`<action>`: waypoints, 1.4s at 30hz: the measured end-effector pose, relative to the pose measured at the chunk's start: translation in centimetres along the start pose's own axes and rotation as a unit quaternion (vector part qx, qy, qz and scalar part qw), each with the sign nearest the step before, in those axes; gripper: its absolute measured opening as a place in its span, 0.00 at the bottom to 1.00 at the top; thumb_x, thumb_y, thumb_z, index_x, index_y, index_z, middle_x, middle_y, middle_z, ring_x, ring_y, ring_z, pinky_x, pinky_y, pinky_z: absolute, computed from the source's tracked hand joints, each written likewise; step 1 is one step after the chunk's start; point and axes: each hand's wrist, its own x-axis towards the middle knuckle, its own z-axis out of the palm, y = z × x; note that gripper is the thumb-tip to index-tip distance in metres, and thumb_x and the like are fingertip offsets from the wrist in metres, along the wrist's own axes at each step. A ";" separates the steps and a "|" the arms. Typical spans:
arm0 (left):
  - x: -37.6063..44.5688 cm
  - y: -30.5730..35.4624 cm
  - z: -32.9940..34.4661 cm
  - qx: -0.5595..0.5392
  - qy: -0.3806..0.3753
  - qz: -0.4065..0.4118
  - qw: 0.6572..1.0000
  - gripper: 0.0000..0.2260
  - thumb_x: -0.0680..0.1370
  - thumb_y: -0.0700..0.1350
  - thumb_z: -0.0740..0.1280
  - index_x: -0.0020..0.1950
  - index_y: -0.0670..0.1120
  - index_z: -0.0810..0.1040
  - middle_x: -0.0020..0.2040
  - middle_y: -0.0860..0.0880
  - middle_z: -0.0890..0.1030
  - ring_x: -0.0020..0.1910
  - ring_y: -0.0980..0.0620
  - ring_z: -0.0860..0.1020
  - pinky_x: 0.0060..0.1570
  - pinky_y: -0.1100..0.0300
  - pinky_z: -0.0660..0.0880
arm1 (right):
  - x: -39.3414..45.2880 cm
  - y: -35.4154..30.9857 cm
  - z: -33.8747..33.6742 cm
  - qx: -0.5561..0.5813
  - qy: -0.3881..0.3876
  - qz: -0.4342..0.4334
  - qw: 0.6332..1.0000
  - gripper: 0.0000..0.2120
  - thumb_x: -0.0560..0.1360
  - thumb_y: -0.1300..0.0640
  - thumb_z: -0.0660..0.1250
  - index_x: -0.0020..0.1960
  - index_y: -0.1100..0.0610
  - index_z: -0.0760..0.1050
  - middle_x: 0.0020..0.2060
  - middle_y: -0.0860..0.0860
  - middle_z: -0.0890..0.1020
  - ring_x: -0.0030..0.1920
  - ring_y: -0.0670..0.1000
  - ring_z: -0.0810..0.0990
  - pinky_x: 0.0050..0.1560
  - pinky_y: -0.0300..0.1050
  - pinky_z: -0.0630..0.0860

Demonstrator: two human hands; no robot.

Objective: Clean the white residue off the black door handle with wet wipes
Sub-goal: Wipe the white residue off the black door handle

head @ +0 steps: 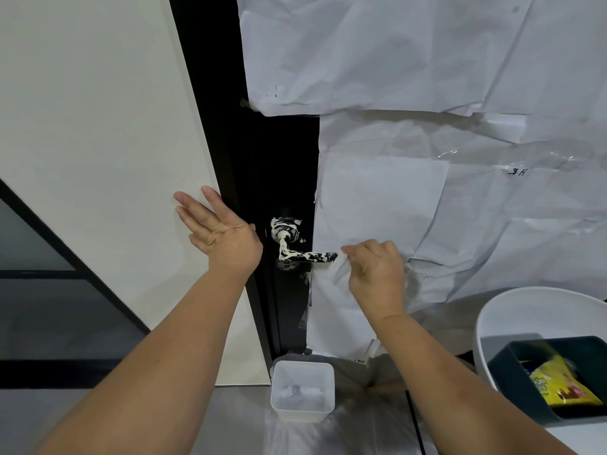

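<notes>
The handle (pixel 303 249), black and streaked with white residue, juts from the dark door strip between the cream wall and the taped paper. The right hand (pixel 376 274) pinches a wipe (pixel 340 269), its grip clamped on it just at the lever's tip; the left hand (pixel 218 229) is spread flat, fingers apart, by the door edge. Best, I judge, to wrap the wipe round the lever and pull tip to rose, refolding often. Below, a white tub (pixel 303 390) holds crumpled whitish scraps; a white basin (pixel 538 323) holds a dark box (pixel 525 387) with a yellow packet (pixel 560 382).
</notes>
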 end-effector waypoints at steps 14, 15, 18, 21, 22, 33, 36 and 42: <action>0.0 0.0 -0.1 0.012 -0.016 -0.006 1.000 0.46 0.76 0.49 0.67 0.74 0.38 0.32 0.73 0.26 0.38 0.73 0.27 0.39 0.66 0.36 0.63 | 0.4 0.1 1.4 -0.085 -0.125 -0.052 0.987 0.11 0.67 0.71 0.69 0.46 0.61 0.78 0.41 0.53 0.75 0.41 0.54 0.69 0.38 0.48 0.73; 0.0 0.0 -0.1 0.011 -0.014 -0.007 1.000 0.46 0.76 0.49 0.67 0.74 0.39 0.32 0.73 0.26 0.39 0.73 0.27 0.39 0.66 0.36 0.63 | 0.3 0.1 1.3 -0.094 -0.127 -0.059 0.986 0.14 0.64 0.73 0.69 0.47 0.62 0.78 0.41 0.53 0.76 0.41 0.54 0.69 0.37 0.48 0.73; 0.0 0.2 -0.1 0.015 -0.018 -0.013 1.000 0.46 0.76 0.49 0.67 0.74 0.39 0.32 0.74 0.26 0.39 0.74 0.27 0.40 0.66 0.37 0.63 | 0.4 -0.6 1.0 -0.112 -0.132 -0.081 0.981 0.19 0.59 0.76 0.64 0.48 0.64 0.78 0.40 0.55 0.76 0.42 0.56 0.70 0.37 0.50 0.73; 0.0 0.2 -0.2 0.017 -0.028 -0.021 0.999 0.45 0.77 0.49 0.66 0.75 0.37 0.33 0.74 0.27 0.37 0.74 0.28 0.38 0.68 0.38 0.62 | 0.6 -2.0 1.2 -0.101 -0.140 -0.082 0.982 0.21 0.57 0.77 0.63 0.48 0.64 0.78 0.39 0.56 0.75 0.41 0.57 0.70 0.38 0.49 0.72; 0.0 0.2 -0.2 0.016 -0.029 -0.019 0.999 0.45 0.77 0.49 0.66 0.75 0.37 0.33 0.74 0.27 0.37 0.74 0.28 0.38 0.68 0.39 0.61 | 0.6 -2.3 1.4 -0.092 -0.145 -0.085 0.982 0.22 0.57 0.78 0.63 0.48 0.64 0.78 0.39 0.56 0.76 0.42 0.57 0.70 0.38 0.49 0.73; -0.1 0.1 -0.1 -0.006 -0.011 -0.008 1.000 0.45 0.77 0.48 0.67 0.73 0.41 0.31 0.74 0.26 0.38 0.74 0.27 0.39 0.67 0.34 0.61 | 0.1 -1.2 1.2 -0.032 -0.149 -0.009 0.988 0.14 0.69 0.74 0.64 0.53 0.65 0.75 0.43 0.54 0.67 0.40 0.53 0.67 0.30 0.46 0.73; -0.1 0.0 -0.1 -0.010 -0.008 -0.006 1.000 0.45 0.77 0.47 0.67 0.73 0.41 0.31 0.73 0.26 0.38 0.73 0.27 0.39 0.66 0.33 0.61 | 0.1 -2.5 1.7 -0.021 -0.148 -0.015 0.989 0.16 0.66 0.76 0.65 0.52 0.66 0.76 0.43 0.55 0.70 0.39 0.53 0.68 0.32 0.46 0.74; -0.1 0.0 -0.1 -0.008 -0.007 -0.005 1.000 0.46 0.76 0.48 0.67 0.74 0.40 0.31 0.73 0.26 0.38 0.73 0.27 0.39 0.66 0.33 0.61 | 0.5 -3.9 2.0 0.059 -0.168 -0.022 0.984 0.17 0.72 0.71 0.63 0.60 0.63 0.76 0.46 0.54 0.71 0.41 0.49 0.69 0.42 0.42 0.72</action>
